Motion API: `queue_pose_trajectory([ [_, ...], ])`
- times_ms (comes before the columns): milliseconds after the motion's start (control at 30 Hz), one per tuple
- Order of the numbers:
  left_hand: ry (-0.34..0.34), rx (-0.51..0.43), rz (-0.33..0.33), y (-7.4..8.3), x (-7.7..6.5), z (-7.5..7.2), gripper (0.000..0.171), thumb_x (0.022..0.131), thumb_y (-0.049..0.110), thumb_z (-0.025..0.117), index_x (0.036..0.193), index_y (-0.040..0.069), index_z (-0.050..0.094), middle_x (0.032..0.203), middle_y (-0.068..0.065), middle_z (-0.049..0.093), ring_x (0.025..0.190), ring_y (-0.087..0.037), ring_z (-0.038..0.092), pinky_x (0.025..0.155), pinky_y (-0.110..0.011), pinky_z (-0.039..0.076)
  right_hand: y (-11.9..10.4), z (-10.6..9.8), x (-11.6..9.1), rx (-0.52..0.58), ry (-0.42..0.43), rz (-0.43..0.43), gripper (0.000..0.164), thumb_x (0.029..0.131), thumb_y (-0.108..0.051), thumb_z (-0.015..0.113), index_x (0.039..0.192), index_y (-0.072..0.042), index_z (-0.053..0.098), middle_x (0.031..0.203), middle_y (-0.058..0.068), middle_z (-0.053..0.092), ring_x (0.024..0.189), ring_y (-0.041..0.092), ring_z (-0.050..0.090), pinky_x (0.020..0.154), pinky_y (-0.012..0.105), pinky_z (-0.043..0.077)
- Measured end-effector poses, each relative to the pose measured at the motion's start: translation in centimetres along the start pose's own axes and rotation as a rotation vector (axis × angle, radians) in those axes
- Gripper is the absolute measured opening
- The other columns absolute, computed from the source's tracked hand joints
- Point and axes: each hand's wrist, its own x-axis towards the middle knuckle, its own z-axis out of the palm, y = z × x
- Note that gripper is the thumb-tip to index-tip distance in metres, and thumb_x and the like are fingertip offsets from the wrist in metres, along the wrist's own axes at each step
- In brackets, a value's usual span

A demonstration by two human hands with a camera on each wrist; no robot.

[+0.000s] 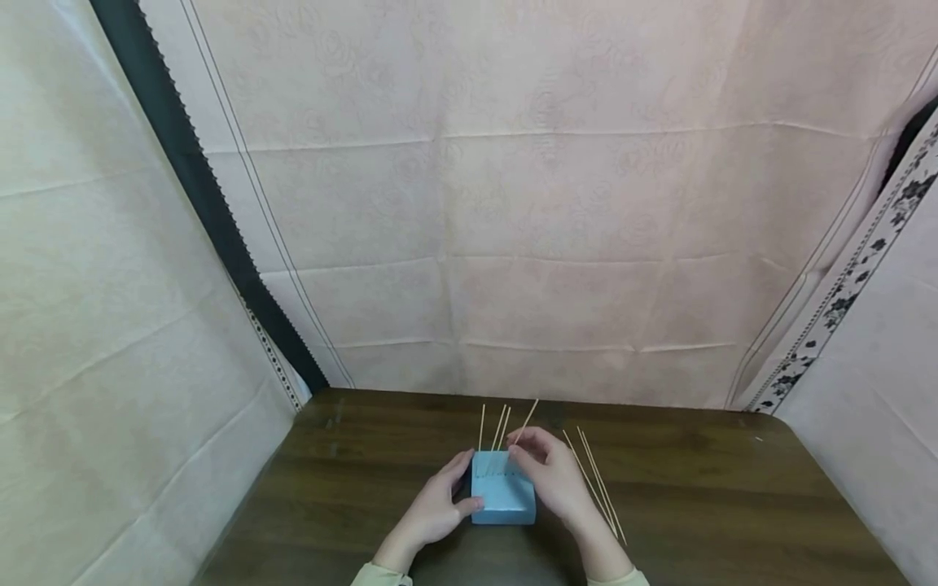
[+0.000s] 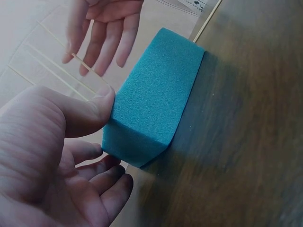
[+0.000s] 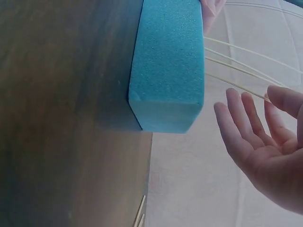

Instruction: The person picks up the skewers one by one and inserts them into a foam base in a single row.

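Note:
A light blue foam block (image 1: pixel 506 494) stands on the table with three thin wooden sticks (image 1: pixel 481 427) upright in its top, one of them leaning more. My left hand (image 1: pixel 432 506) holds the block's left side, thumb near the front and fingers toward the back. With thumb and index finger, my right hand (image 1: pixel 555 478) pinches another wooden stick (image 3: pixel 239 86) that slants up and right. In the right wrist view its lower end meets the block's top; the other right fingers are spread beside it.
Several loose wooden sticks (image 1: pixel 590 458) lie on the dark brown table (image 1: pixel 703 496), just right of the right forearm. Pale cloth (image 1: pixel 557 203) hangs behind the table and along both sides, close to its edges.

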Motion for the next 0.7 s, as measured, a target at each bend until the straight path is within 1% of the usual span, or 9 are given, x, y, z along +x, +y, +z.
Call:
queue_pose_trajectory([
  [33,0.0,0.001,0.001,0.0,0.0,0.0,0.082,0.1,0.025,0.077,0.166,0.001,0.035,0.171,-0.027,0.03,0.153,-0.045,0.037,0.12,-0.06,0.038,0.0,0.0,0.0,-0.019,0.016,-0.014,0.014,0.104,-0.022,0.073,0.116,-0.015,0.076,0.114,0.007,0.077,0.106,0.019,0.074,0.096,0.045,0.061],
  [133,0.001,0.0,0.002,0.1,0.0,0.0,0.082,0.1,0.025,0.077,0.166,0.002,0.035,0.171,-0.027,0.029,0.153,-0.045,0.037,0.12,-0.059,0.038,-0.1,-0.1,0.0,-0.033,0.04,-0.031,0.01,0.104,-0.02,0.073,0.114,-0.017,0.076,0.109,0.006,0.078,0.1,0.017,0.075,0.094,0.043,0.063],
  [200,0.0,0.004,0.0,0.0,-0.1,0.0,0.081,0.101,0.026,0.077,0.166,0.002,0.035,0.171,-0.027,0.03,0.154,-0.045,0.036,0.12,-0.059,0.038,-0.1,0.0,0.0,-0.044,0.043,-0.038,0.009,0.104,-0.018,0.074,0.112,-0.017,0.077,0.107,0.004,0.078,0.096,0.016,0.076,0.09,0.039,0.064],
  [267,0.0,0.004,0.0,0.0,0.0,0.0,0.081,0.101,0.026,0.077,0.166,0.002,0.035,0.171,-0.027,0.029,0.154,-0.045,0.036,0.12,-0.058,0.038,-0.1,0.0,0.1,-0.055,0.039,-0.037,0.008,0.103,-0.018,0.074,0.11,-0.017,0.077,0.105,0.002,0.078,0.095,0.014,0.075,0.088,0.036,0.063],
  [367,-0.001,0.002,0.001,-0.1,0.0,0.0,0.081,0.101,0.026,0.077,0.166,0.002,0.035,0.171,-0.026,0.029,0.154,-0.045,0.036,0.121,-0.058,0.037,0.2,0.1,0.1,-0.081,0.004,-0.046,0.01,0.103,-0.018,0.074,0.111,-0.013,0.077,0.104,-0.001,0.078,0.096,0.014,0.074,0.088,0.036,0.063],
  [533,0.001,0.003,0.003,-0.1,0.0,0.1,0.082,0.101,0.025,0.077,0.166,0.002,0.034,0.171,-0.027,0.029,0.153,-0.045,0.038,0.12,-0.059,0.037,0.9,0.3,0.2,-0.132,-0.066,-0.04,0.011,0.104,-0.018,0.074,0.112,-0.011,0.077,0.103,-0.004,0.076,0.097,0.015,0.072,0.087,0.034,0.061],
  [700,0.003,0.007,0.007,-0.1,-0.1,0.1,0.082,0.101,0.024,0.077,0.166,0.0,0.034,0.171,-0.027,0.029,0.152,-0.045,0.039,0.12,-0.059,0.038,1.0,0.4,0.2,-0.142,-0.073,-0.042,0.009,0.104,-0.018,0.073,0.108,-0.012,0.077,0.1,-0.003,0.076,0.094,0.018,0.072,0.084,0.034,0.061],
])
